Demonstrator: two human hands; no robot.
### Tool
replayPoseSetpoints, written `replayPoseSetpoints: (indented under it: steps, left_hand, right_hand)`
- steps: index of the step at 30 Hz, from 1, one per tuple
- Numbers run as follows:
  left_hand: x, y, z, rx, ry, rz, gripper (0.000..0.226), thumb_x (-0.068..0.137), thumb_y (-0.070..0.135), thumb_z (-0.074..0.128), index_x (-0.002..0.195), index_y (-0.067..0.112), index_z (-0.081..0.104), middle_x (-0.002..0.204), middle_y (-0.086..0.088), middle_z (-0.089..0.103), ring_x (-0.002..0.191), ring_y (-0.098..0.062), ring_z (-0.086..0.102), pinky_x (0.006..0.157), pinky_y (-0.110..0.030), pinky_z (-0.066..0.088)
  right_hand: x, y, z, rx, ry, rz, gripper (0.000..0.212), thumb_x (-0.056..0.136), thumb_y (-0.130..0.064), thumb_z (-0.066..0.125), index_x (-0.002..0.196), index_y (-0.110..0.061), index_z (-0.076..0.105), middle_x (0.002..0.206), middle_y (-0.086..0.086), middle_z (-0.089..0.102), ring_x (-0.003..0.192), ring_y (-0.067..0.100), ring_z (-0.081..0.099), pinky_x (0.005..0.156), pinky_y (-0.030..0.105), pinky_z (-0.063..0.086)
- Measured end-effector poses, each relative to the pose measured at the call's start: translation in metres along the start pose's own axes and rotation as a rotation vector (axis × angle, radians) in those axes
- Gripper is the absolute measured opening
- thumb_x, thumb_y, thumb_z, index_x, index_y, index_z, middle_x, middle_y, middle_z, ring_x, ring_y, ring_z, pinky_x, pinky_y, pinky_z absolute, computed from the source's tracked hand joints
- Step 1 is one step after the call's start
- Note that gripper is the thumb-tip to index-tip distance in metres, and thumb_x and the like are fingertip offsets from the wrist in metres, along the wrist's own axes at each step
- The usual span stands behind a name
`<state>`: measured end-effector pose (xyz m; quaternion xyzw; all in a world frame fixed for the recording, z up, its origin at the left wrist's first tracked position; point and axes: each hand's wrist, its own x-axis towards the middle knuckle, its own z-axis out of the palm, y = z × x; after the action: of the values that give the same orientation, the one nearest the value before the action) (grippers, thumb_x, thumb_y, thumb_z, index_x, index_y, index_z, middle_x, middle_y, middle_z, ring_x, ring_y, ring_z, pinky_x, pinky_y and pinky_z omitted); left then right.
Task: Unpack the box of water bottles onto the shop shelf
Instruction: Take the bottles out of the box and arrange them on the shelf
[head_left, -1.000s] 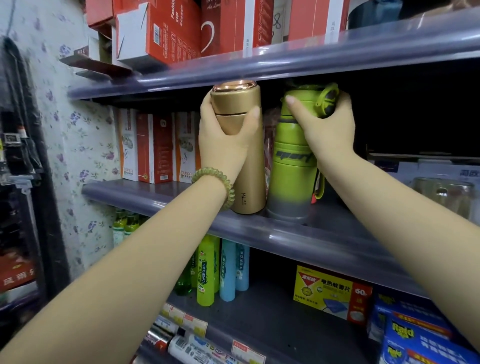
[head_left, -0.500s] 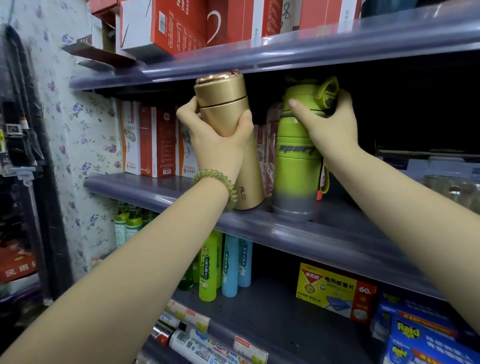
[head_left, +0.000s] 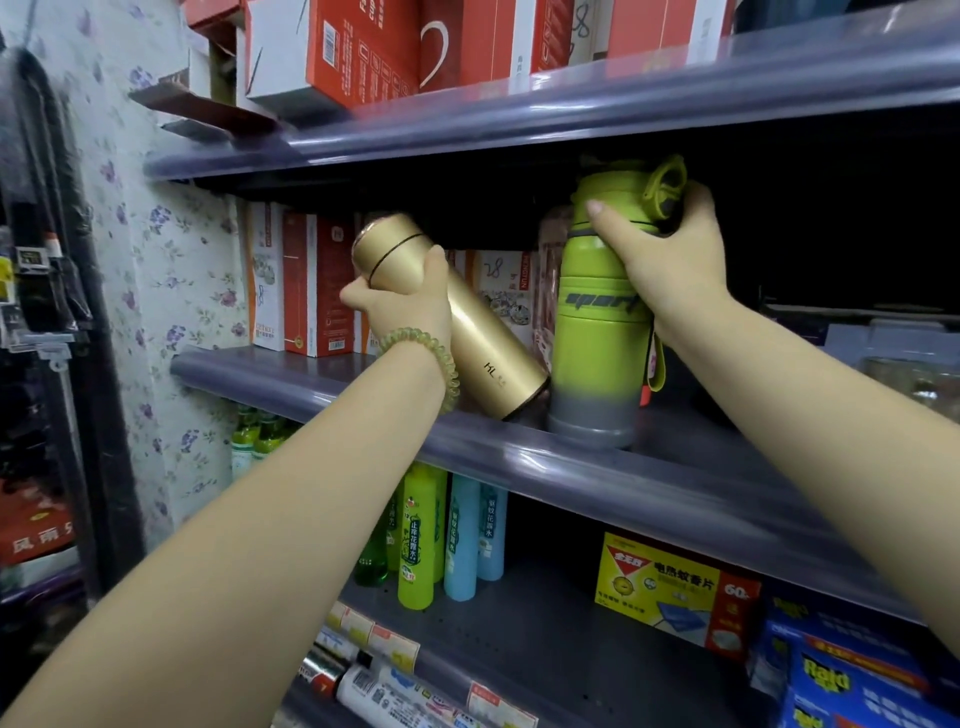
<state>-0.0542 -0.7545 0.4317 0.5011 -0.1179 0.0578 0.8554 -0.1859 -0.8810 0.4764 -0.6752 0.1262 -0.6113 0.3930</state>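
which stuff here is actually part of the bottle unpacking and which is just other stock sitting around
Part of the job:
gold flask, tilted, in the left hand
green sport bottle, upright, under the right hand
middle shelf

Just stock:
red boxes
spray bottles
yellow mosquito-mat box

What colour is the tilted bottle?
Gold, with a dark ring near its cap: the tilted bottle, head view.

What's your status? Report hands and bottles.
Left hand gripping tilted gold metal flask. Right hand on upright lime-green sport bottle, standing on grey shelf. Bottle bases close together.
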Motion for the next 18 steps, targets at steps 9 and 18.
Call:
replayPoseSetpoints:
  steps: [9, 18]
  left_hand:
    - [0.002, -0.008, 0.026, 0.176, -0.38, 0.36, 0.062, 0.072, 0.042, 0.074, 0.117, 0.028, 0.033, 0.109, 0.0, 0.062, 0.093, -0.012, 0.065, 0.089, -0.041, 0.055]
    - [0.0, -0.025, 0.023, 0.205, -0.649, 0.483, 0.086, 0.069, 0.044, 0.072, 0.14, 0.024, 0.026, 0.13, -0.007, 0.057, 0.114, -0.013, 0.06, 0.103, -0.038, 0.047]
  right_hand:
    - [0.005, 0.002, -0.008, -0.044, 0.029, -0.066, 0.071, 0.057, -0.056, 0.077, 0.113, -0.018, 0.057, 0.106, -0.003, 0.067, 0.1, 0.014, 0.064, 0.093, 0.038, 0.052]
    - [-0.019, 0.022, -0.025, -0.147, -0.2, -0.075, 0.095, 0.054, -0.048, 0.083, 0.136, -0.027, 0.039, 0.123, -0.01, 0.059, 0.111, 0.009, 0.06, 0.099, 0.037, 0.05]
